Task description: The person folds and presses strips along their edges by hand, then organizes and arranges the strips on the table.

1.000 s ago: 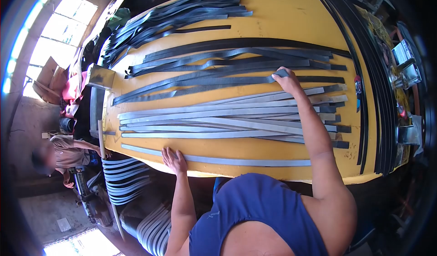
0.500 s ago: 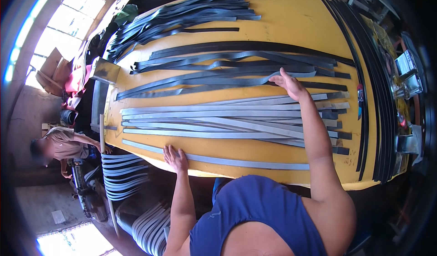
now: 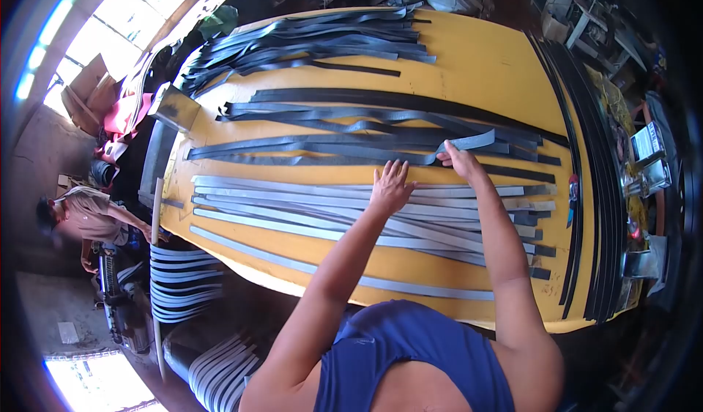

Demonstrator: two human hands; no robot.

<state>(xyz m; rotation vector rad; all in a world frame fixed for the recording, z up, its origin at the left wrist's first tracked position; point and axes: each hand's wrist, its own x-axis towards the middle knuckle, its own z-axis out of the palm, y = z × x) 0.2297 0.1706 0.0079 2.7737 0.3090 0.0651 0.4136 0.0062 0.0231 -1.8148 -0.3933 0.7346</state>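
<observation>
My right hand (image 3: 460, 160) pinches a dark grey strip (image 3: 477, 141) near its right end, and the free end curls up past the fingers. This strip runs left across the yellow table (image 3: 469, 46) beside other dark strips (image 3: 307, 142). My left hand (image 3: 392, 186) lies with fingers spread at the upper edge of a group of light grey strips (image 3: 278, 201), its fingertips close to the dark strip. One separate light grey strip (image 3: 271, 258) lies along the near edge of the table, under my left forearm.
A heap of dark strips (image 3: 307, 38) covers the far left of the table. Long black strips (image 3: 597, 192) run down the right side. A metal block (image 3: 176, 109) sits at the left edge. A co-worker (image 3: 91, 214) stands at left near hanging strips (image 3: 187, 284).
My left hand has left the single grey strip at the near edge and moved up and right. My right hand has come lower, and its dark strip's end now stands raised.
</observation>
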